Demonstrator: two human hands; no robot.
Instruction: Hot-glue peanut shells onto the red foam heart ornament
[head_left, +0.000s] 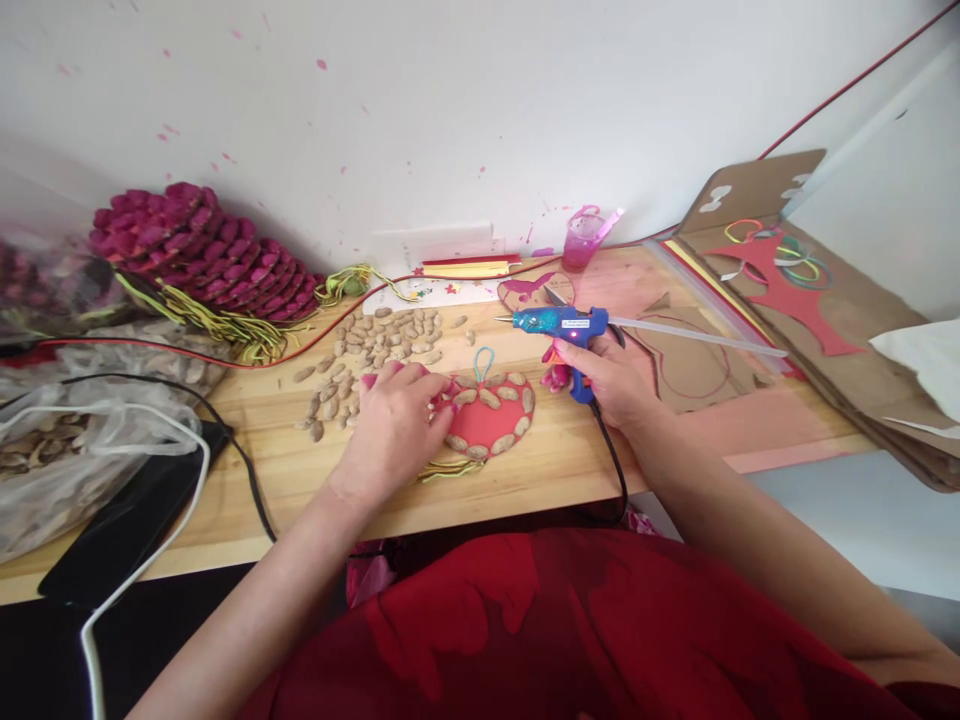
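A red heart-shaped piece (491, 418) edged with peanuts lies on the wooden table, a blue loop (484, 362) at its top and yellow-green yarn (453, 469) below. My left hand (397, 418) is at its left edge, fingers and thumb closed on a peanut, largely hidden by the fingers. To the right of the heart, my right hand (600, 370) grips a blue hot glue gun (562, 321). The gun's nozzle points left, above the heart, and a clear glue stick (705, 338) sticks out of its back. Loose peanuts (390, 335) are spread behind my left hand.
Pink peanut-covered hearts (202, 255) are stacked at the back left, near a bag of peanuts (45, 450). A pink cup (583, 240) stands by the wall. Cardboard (690, 365) and red scraps (795, 300) lie right. Cables cross the left side; the gun's cord (613, 455) hangs over the front edge.
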